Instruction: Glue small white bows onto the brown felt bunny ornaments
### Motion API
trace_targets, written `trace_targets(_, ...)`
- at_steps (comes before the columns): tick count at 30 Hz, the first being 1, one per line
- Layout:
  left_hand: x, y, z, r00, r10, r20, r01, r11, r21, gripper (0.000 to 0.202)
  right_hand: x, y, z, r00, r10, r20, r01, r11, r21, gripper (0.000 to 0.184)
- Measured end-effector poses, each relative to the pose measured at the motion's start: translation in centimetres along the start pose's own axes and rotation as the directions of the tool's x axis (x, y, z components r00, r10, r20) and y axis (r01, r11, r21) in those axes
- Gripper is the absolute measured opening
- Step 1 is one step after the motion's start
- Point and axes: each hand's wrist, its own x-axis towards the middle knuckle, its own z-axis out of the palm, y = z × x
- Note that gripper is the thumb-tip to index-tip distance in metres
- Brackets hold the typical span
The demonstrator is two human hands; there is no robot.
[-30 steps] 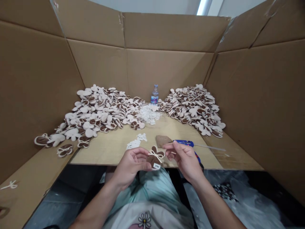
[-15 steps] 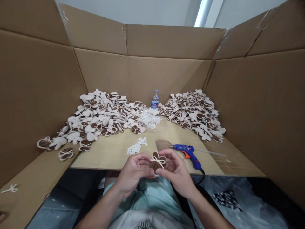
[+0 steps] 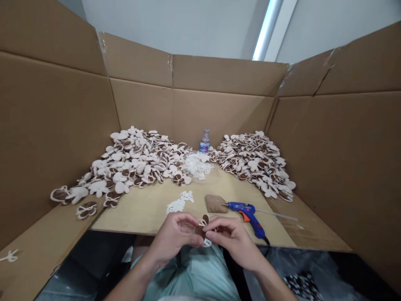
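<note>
Both hands meet over the near edge of the wooden board [image 3: 150,209]. My left hand [image 3: 175,234] and my right hand [image 3: 230,238] pinch a small brown butterfly-shaped piece with a cream bow [image 3: 203,223] between their fingertips. Most of the piece is hidden by the fingers. A blue glue gun [image 3: 247,211] lies on the board just right of my right hand. A brown felt pad [image 3: 215,203] lies beside the gun's nozzle. A small cluster of white lace bits [image 3: 179,202] rests just beyond my left hand.
A large heap of brown-and-cream pieces [image 3: 131,161] fills the back left, another heap [image 3: 253,161] the back right. A water bottle [image 3: 204,142] stands between them behind a pile of white lace [image 3: 197,164]. Cardboard walls [image 3: 219,108] enclose three sides.
My right hand came off the glue gun and joined my left hand on the piece. Both hands closed tighter round it and the view tilted upward.
</note>
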Motion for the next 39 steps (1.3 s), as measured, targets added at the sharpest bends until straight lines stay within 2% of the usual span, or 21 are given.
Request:
trace_targets(4,0.4,0.4,-1.2,1.000,-0.007,-0.007,0.008,0.996,0.088,0.035,0.4,0.8,-0.6,0.985,0.162,0.056,-0.161,0.987,-0.025,0.020)
trace_targets(6,0.8,0.7,-2.2,0.997,0.035,-0.068,-0.025,0.990,0.141,0.028,0.4,0.8,-1.4,0.938,0.293,0.183,-0.277,0.955,-0.111,0.024)
trace_targets(7,1.0,0.8,-2.8,0.992,0.062,-0.113,-0.043,0.985,0.170,0.029,0.3,0.5,-1.9,0.911,0.338,0.236,-0.305,0.938,-0.165,0.026)
trace_targets(8,1.2,0.9,-3.3,0.984,0.094,-0.154,-0.063,0.979,0.193,0.033,0.3,0.1,-2.5,0.907,0.340,0.247,-0.294,0.934,-0.204,0.027)
trace_targets(9,1.4,1.0,-3.8,0.975,0.119,-0.189,-0.079,0.975,0.208,0.035,0.1,-0.5,-3.2,0.937,0.286,0.200,-0.241,0.945,-0.221,0.028)
trace_targets(10,1.6,1.1,-4.2,0.967,0.139,-0.216,-0.092,0.972,0.214,0.037,0.0,-1.2,-4.1,0.982,0.166,0.089,-0.143,0.964,-0.223,0.031)
trace_targets(11,1.7,1.2,-4.6,0.959,0.157,-0.237,-0.105,0.970,0.219,0.038,-0.3,-2.0,-4.9,0.997,-0.003,-0.077,-0.015,0.973,-0.229,0.034)
trace_targets(12,1.9,1.3,-4.9,0.951,0.173,-0.256,-0.116,0.967,0.225,0.038,-0.6,-2.7,-5.9,0.951,-0.178,-0.251,0.110,0.958,-0.263,0.041)
trace_targets(13,2.0,1.4,-5.1,0.944,0.190,-0.271,-0.127,0.964,0.234,0.038,-1.0,-3.3,-6.8,0.882,-0.299,-0.364,0.186,0.931,-0.313,0.051)
trace_targets(14,2.1,1.4,-5.3,0.936,0.209,-0.282,-0.139,0.959,0.247,0.037,-1.3,-3.7,-7.6,0.852,-0.332,-0.405,0.187,0.916,-0.356,0.063)
trace_targets(15,2.2,1.4,-5.4,0.930,0.227,-0.290,-0.151,0.953,0.263,0.036,-1.7,-4.1,-8.4,0.842,-0.338,-0.421,0.162,0.902,-0.401,0.071)
trace_targets(16,2.3,1.4,-5.4,0.924,0.245,-0.295,-0.161,0.947,0.279,0.034,-2.0,-4.2,-9.0,0.853,-0.319,-0.412,0.122,0.891,-0.436,0.075)
trace_targets(17,2.4,1.3,-5.5,0.917,0.260,-0.302,-0.169,0.940,0.295,0.032,-2.2,-4.3,-9.5,0.877,-0.279,-0.392,0.075,0.884,-0.461,0.072)
trace_targets(20,2.7,0.9,-5.5,0.902,0.282,-0.328,-0.165,0.925,0.342,0.027,-2.3,-4.4,-10.1,0.924,-0.143,-0.355,-0.046,0.878,-0.476,0.050)
trace_targets(22,2.9,0.6,-5.5,0.892,0.295,-0.343,-0.151,0.909,0.388,0.024,-2.0,-4.6,-9.9,0.922,-0.088,-0.376,-0.103,0.882,-0.460,0.047)
trace_targets(25,3.5,0.1,-5.9,0.879,0.339,-0.336,-0.162,0.874,0.459,0.022,-1.7,-4.8,-9.7,0.906,-0.083,-0.416,-0.129,0.880,-0.457,0.049)
trace_targets(30,5.3,0.0,-7.4,0.825,0.453,-0.337,-0.212,0.802,0.559,0.020,-1.8,-4.3,-10.3,0.913,-0.060,-0.403,-0.172,0.840,-0.514,0.044)
trace_targets(32,6.3,0.3,-8.0,0.813,0.469,-0.346,-0.205,0.786,0.584,0.019,-1.7,-4.0,-10.7,0.895,-0.095,-0.436,-0.202,0.785,-0.586,0.042)
trace_targets(35,7.9,1.0,-8.7,0.792,0.498,-0.352,-0.197,0.756,0.625,0.018,-1.3,-3.4,-11.0,0.836,-0.178,-0.520,-0.296,0.650,-0.699,0.052)
trace_targets(39,10.3,2.2,-8.6,0.754,0.555,-0.350,-0.190,0.695,0.693,0.018,-0.9,-2.4,-11.4,0.802,-0.262,-0.536,-0.308,0.588,-0.748,0.033)
